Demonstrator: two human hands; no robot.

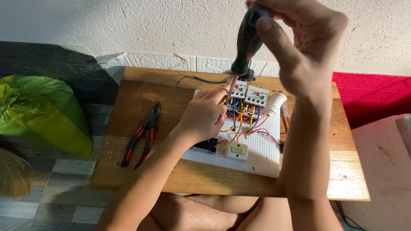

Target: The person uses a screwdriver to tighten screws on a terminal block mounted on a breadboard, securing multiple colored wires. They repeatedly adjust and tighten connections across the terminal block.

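A: Report progress on the board (261, 159).

B: The white perforated board lies on the wooden counter (128, 128), near the wall. Two relay-type modules (248, 93) are mounted at its far edge, a white lamp socket (274, 102) stands just beside them, and a switch (238, 150) sits near the front edge. Blue, yellow and red wires (242, 122) already run between these parts. Judged from this, mounting and most of the wiring are done; terminal tightening at the modules looks to be the work in hand.

A: State of each grip?

B: The right hand (306, 47) is clenched around a dark screwdriver (248, 38), held upright with its tip down at the top of the left module. The left hand (203, 117) rests on the wiring, index finger extended to that module; whether it pinches a wire cannot be told.

A: Anything left over?

B: Red-handled pliers (141, 137) lie untouched on the counter, well apart to the left. A loose cable (205, 79) trails off the far edge, its end unconnected as far as can be seen.
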